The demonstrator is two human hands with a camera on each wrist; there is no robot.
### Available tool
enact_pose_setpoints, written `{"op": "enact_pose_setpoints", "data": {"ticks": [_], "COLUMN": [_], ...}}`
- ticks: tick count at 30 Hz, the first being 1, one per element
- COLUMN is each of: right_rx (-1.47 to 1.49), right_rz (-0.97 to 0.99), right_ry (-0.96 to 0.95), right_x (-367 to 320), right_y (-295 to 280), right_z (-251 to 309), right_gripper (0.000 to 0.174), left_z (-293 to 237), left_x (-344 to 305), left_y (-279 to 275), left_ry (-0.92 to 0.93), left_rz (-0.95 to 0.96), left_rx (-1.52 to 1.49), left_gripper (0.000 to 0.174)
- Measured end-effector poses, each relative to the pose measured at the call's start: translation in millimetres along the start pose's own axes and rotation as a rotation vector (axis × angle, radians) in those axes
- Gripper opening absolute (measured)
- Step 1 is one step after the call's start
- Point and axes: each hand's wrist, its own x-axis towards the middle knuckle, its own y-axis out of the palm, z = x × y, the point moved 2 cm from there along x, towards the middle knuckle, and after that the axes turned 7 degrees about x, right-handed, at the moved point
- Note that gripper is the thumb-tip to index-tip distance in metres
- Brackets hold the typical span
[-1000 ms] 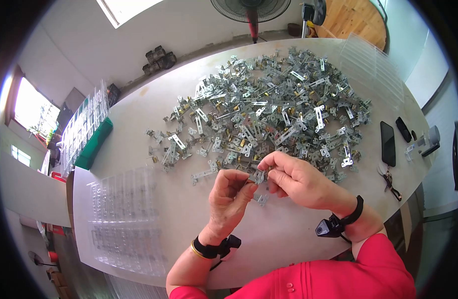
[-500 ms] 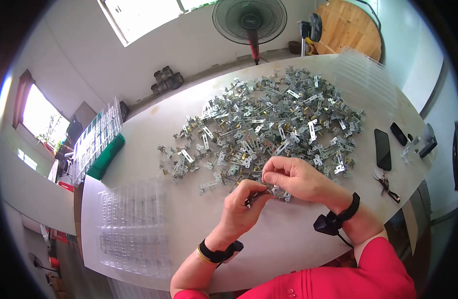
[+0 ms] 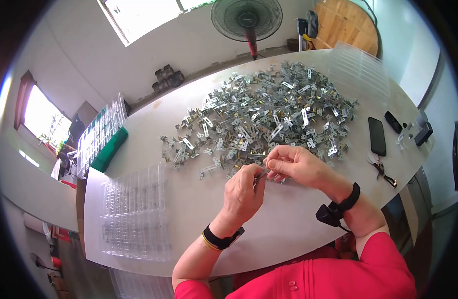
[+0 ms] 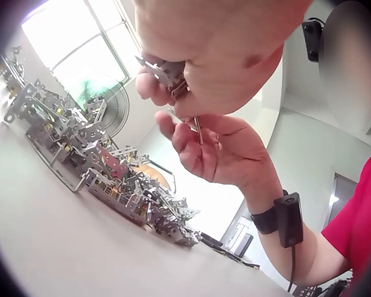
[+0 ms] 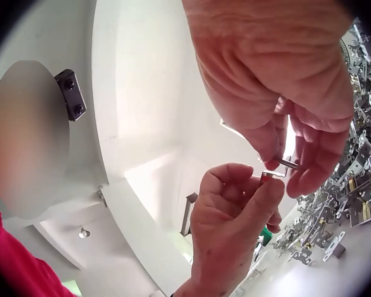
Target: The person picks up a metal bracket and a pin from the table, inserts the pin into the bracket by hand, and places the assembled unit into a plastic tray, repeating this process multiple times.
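the left hand (image 3: 243,194) is clamped on a small metal bracket (image 4: 164,71), thumb against curled fingers, with one end left sticking out, probably so that the other hand can reach it. the right hand (image 3: 301,167) pinches a thin metal rod (image 5: 289,163) by its fingertips, close beside the bracket; that light grip likely suits fine adjustment. whether the rod is seated in the bracket, i cannot tell.

both hands are raised over the near edge of a heap of metal parts (image 3: 269,109) on the counter (image 3: 288,214), which seems set there for easy reach. clear plastic trays (image 3: 134,194) lie flat to the left, apart from the heap, perhaps to keep them accessible. pliers (image 3: 383,172) and a phone (image 3: 377,135) lie to the right, seemingly out of the hands' way.
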Motion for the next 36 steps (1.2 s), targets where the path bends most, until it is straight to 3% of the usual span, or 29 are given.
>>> {"op": "enact_pose_setpoints", "data": {"ticks": [5,10,12,14,15,18,24,27,29,34,36], "right_rx": [-0.003,0.050,0.064,0.028,0.029,-0.002,0.037,-0.045,-0.317,-0.357,-0.292], "right_rz": [0.048,-0.054,-0.068,-0.041,-0.040,-0.010,-0.027,-0.161,-0.273,-0.233,-0.189], "right_ry": [-0.021,-0.080,-0.088,-0.088,-0.087,-0.083,-0.092,-0.039,-0.212,-0.193,-0.144], "right_x": [-2,-2,-3,0,2,9,21,19,16,13,11], "right_y": [-3,-6,-7,-7,-7,-5,0,1,-1,4,13], "right_z": [-8,-4,1,5,5,4,0,7,10,8,5], "right_gripper": [0.013,0.013,0.013,0.013,0.013,0.014,0.013,0.011,0.010,0.010,0.009], "left_z": [-7,-14,-8,7,9,7,15,22,24,25,27], "left_x": [-3,-4,-7,-12,-11,-11,-17,-19,-20,-21,-22], "left_y": [-3,-14,-16,-11,-16,-21,-14,-12,-13,-11,-9], "left_ry": [0.101,0.036,-0.038,-0.529,-0.576,-0.688,-0.654,-0.596,-0.597,-0.595,-0.490], "left_rz": [0.011,-0.019,0.007,0.116,0.249,0.370,0.291,0.203,0.178,0.056,-0.013], "left_rx": [0.089,0.032,-0.072,-0.654,-0.761,-0.884,-0.938,-0.938,-0.889,-0.804,-0.556], "left_gripper": [0.030,0.040,0.035,0.031,0.033,0.029,0.025,0.021,0.020,0.018,0.017]}}
